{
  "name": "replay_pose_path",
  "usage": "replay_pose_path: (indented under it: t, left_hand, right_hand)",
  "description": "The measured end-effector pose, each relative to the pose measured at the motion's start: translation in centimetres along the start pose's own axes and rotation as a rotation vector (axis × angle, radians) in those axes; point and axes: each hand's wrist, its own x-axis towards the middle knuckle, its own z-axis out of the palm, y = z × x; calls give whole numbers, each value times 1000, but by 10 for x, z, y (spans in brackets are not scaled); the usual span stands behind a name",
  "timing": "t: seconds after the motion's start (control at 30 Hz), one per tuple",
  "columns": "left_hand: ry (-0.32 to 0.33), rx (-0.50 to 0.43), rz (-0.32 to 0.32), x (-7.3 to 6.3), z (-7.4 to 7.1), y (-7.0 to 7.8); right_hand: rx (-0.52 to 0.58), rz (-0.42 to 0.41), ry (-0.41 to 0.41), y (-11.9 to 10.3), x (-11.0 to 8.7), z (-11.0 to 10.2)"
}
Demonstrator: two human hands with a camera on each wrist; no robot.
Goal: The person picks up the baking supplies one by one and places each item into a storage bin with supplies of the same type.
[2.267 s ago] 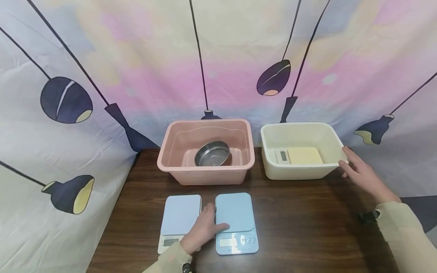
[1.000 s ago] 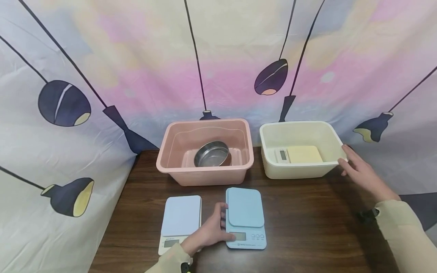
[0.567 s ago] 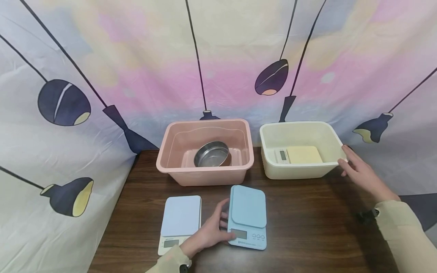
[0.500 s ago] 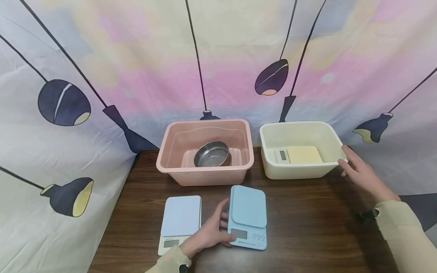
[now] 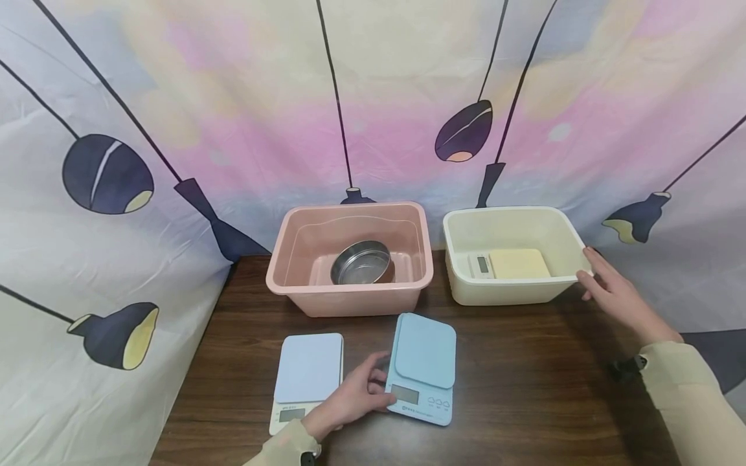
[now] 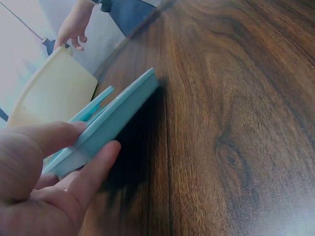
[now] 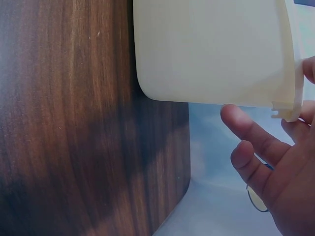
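Note:
My left hand (image 5: 352, 398) pinches the left edge of a light-blue kitchen scale (image 5: 425, 353), thumb on top near its display and fingers beneath. In the left wrist view the scale (image 6: 115, 115) is tilted, with its near edge raised off the table and a dark shadow below. A white kitchen scale (image 5: 309, 369) lies flat on the left, partly behind my left hand and wrist. My right hand (image 5: 612, 291) grips the right rim of a cream plastic basin (image 5: 495, 294), its thumb at the rim and other fingers against the outside.
Inside the cream basin are a small white scale (image 5: 481, 266) and a pale yellow block (image 5: 520, 264). A pink basin (image 5: 355, 301) beside it holds a round metal sieve or pan (image 5: 362, 264). Both stand along the back of the brown wooden table (image 5: 524, 375), against a patterned cloth (image 5: 396, 97).
The blue scale has shifted right from beside the white scale and turned slightly, its left side now raised in my left hand. My right hand has stayed on the cream basin's rim.

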Motion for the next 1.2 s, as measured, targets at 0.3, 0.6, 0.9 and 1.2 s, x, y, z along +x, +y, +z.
replay_pose_path:
  t: [0.3,0.6,0.9,1.2]
  left_hand:
    - [33,-33,29,0,-6,4]
    - [20,-40,40,1,-11,22]
    - [-40,-23,66,4,-18,67]
    - [-96,15,122,23,-25,112]
  right_hand:
    - [3,14,-9,-1,-1,0]
    - [3,8,0,1,-1,0]
    - [4,6,-1,2,1,-1]
    - [7,6,1,2,-1,-1]
